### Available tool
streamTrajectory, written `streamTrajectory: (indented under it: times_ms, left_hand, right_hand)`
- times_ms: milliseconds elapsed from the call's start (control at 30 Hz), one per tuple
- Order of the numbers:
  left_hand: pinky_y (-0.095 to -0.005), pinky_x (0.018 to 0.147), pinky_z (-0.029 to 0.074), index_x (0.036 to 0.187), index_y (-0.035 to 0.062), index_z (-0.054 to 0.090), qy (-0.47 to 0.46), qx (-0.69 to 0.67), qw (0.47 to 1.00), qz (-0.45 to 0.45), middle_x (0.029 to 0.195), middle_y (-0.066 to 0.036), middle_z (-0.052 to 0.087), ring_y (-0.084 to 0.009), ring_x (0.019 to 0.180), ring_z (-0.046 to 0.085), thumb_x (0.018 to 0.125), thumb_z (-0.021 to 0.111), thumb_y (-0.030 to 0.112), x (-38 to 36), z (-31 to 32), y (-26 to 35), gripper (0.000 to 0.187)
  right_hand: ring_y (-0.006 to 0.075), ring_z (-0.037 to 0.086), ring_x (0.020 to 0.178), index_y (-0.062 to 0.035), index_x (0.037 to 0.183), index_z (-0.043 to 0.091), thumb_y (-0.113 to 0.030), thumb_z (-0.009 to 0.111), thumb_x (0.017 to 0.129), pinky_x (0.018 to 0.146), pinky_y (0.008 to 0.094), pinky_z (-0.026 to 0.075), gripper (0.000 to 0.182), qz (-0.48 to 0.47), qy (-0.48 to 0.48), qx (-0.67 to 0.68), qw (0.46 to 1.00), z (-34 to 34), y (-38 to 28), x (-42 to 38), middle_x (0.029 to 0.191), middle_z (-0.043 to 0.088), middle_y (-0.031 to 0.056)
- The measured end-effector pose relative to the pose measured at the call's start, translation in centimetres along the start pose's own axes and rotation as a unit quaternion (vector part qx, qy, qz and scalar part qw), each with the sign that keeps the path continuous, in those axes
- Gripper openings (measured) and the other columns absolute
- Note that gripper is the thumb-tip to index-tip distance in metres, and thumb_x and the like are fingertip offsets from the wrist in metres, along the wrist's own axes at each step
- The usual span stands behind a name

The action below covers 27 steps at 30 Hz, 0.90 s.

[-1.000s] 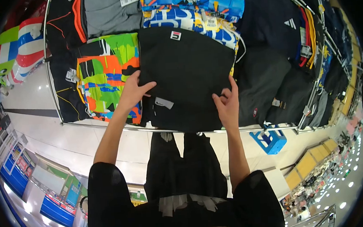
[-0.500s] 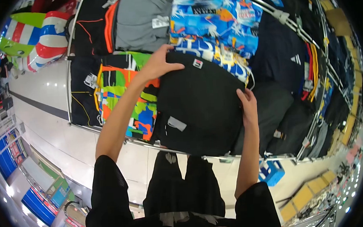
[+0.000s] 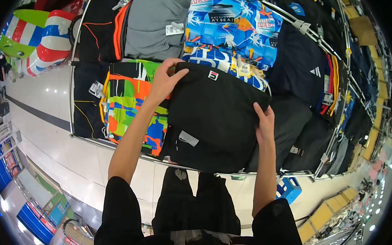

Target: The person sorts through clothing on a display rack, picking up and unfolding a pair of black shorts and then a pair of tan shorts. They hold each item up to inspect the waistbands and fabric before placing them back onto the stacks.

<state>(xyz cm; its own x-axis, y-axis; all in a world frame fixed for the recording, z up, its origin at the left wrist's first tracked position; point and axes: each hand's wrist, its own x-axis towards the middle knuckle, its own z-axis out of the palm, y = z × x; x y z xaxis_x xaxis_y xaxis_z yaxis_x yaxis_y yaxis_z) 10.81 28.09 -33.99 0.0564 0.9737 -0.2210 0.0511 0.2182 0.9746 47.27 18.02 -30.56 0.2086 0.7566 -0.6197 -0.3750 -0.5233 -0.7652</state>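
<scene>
Two hands hold a folded black garment by its upper corners

In the head view, the folded black garment (image 3: 218, 116) lies at the front of a metal-railed display of clothes, a small badge (image 3: 213, 75) near its top edge and a grey label (image 3: 188, 138) lower left. The left hand (image 3: 165, 83) grips its upper left corner, thumb on top and fingers curled at the edge. The right hand (image 3: 265, 123) has thumb and fingers closed around the upper right corner. Bright patterned clothing (image 3: 134, 104) lies beside it on the left, dark clothing (image 3: 283, 121) on the right, and blue printed clothing (image 3: 235, 28) beyond it.
</scene>
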Motion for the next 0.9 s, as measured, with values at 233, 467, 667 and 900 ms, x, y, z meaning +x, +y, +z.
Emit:
streamTrajectory:
  times_ms: [233, 467, 667, 900]
  left_hand:
    - [-0.0251, 0.082, 0.054, 0.125, 0.0064, 0.059, 0.012, -0.204, 0.976, -0.075, 0.106, -0.003, 0.074, -0.0075, 0.095, 0.068, 0.111, 0.069, 0.015, -2.2, 0.2, 1.4, 0.02]
    - [-0.024, 0.074, 0.051, 0.143, 0.0037, 0.063, 0.106, -0.084, 0.99, 0.048, 0.119, -0.007, 0.077, -0.007, 0.09, 0.069, 0.103, 0.066, 0.002, -8.4, -4.5, 9.1, 0.04]
    - [-0.0279, 0.098, 0.058, 0.135, -0.0043, 0.073, 0.144, -0.008, 0.989, 0.026, 0.131, -0.011, 0.077, -0.0153, 0.106, 0.075, 0.098, 0.067, -0.006, -14.9, -7.9, 10.9, 0.037]
    - [-0.0363, 0.106, 0.053, 0.128, -0.0008, 0.067, 0.098, -0.04, 0.994, 0.035, 0.141, -0.014, 0.075, -0.0268, 0.122, 0.072, 0.103, 0.067, 0.0, -14.0, -4.7, 10.6, 0.025]
  right_hand:
    - [0.0153, 0.071, 0.117, -0.0021, 0.137, 0.068, -0.006, 0.074, 0.106, 0.104, 0.031, 0.056, 0.032, -0.164, 0.047, -0.06, 0.984, 1.5, -2.0, -3.7, 0.13, 0.076, 0.0081]
    - [0.0149, 0.072, 0.113, -0.0013, 0.132, 0.069, -0.002, 0.075, 0.104, 0.105, 0.0323, 0.055, 0.029, -0.261, -0.046, -0.08, 0.961, 4.9, -7.7, -3.5, 0.126, 0.077, 0.0075]
    - [0.0069, 0.064, 0.098, 0.0002, 0.12, 0.072, -0.001, 0.08, 0.1, 0.089, 0.0256, 0.051, 0.021, -0.35, -0.113, -0.22, 0.904, 13.2, -14.7, -0.1, 0.106, 0.073, 0.0003]
    - [0.0066, 0.067, 0.099, 0.0003, 0.122, 0.074, -0.009, 0.072, 0.108, 0.09, 0.0246, 0.052, 0.017, -0.393, -0.2, -0.294, 0.848, 23.5, -20.3, 6.3, 0.108, 0.076, -0.0001]
